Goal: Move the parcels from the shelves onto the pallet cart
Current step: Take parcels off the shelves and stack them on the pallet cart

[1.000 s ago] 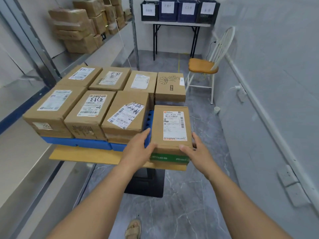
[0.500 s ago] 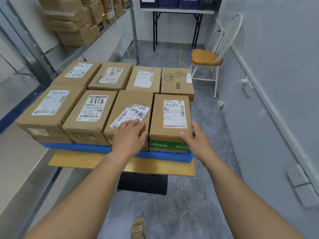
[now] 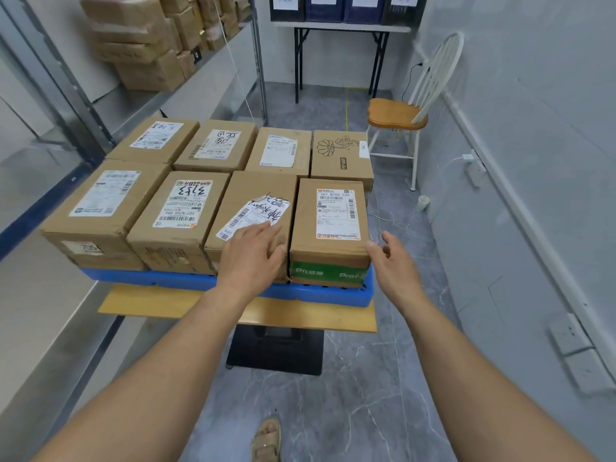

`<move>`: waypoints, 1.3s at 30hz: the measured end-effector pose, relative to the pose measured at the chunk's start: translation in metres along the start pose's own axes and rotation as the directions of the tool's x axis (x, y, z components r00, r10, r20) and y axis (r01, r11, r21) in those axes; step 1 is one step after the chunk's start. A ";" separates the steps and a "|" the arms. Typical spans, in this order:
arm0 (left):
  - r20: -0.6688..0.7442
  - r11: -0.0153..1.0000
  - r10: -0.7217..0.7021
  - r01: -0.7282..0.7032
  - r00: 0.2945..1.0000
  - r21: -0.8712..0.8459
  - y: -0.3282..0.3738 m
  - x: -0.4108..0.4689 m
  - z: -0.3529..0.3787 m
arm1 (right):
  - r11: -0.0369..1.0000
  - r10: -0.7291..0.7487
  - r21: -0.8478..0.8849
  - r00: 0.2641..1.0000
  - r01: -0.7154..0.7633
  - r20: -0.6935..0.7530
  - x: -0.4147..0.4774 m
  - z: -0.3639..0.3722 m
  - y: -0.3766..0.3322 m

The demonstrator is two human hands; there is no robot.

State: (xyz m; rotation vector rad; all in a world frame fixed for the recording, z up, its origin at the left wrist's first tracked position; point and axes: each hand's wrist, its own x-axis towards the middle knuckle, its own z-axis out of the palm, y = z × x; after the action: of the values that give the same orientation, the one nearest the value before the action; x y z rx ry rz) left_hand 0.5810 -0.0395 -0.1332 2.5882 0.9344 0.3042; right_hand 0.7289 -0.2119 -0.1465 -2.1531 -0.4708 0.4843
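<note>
Likely light and stiff, the green-taped parcel sits at the blue pallet's near right corner, best gripped by its two long sides, with the left hand resting flat on the neighbouring parcel and the right hand open, loosely touching its corner.

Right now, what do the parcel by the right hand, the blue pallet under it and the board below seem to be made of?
The parcel looks like matte brown corrugated cardboard, with creased edges, a white paper label and a green printed tape band. The blue pallet seems moulded plastic: uniform colour, slight sheen, rounded rim. The board looks like pale wood or laminate; the grain is too faint to tell.
</note>
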 end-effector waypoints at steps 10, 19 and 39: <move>-0.094 1.000 0.012 -0.013 0.995 -0.004 -0.009 -0.054 -0.016 | 0.922 -0.304 -0.271 0.951 0.278 -0.059 -0.040 0.021 -0.031; -0.178 1.000 0.014 -0.017 0.984 -0.014 -0.086 -0.052 -0.060 | 0.838 -0.381 -0.407 0.924 0.364 0.042 -0.067 0.089 -0.090; 0.114 0.986 -0.156 0.149 0.981 0.072 -0.316 0.057 -0.131 | 0.747 -0.204 -0.623 0.972 0.232 0.117 -0.057 0.239 -0.185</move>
State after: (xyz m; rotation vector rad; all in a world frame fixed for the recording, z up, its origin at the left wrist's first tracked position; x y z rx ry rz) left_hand 0.4021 0.2568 -0.1407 2.5407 1.1080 0.0789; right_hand 0.5322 0.0231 -0.1202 -2.6851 -1.0197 0.2487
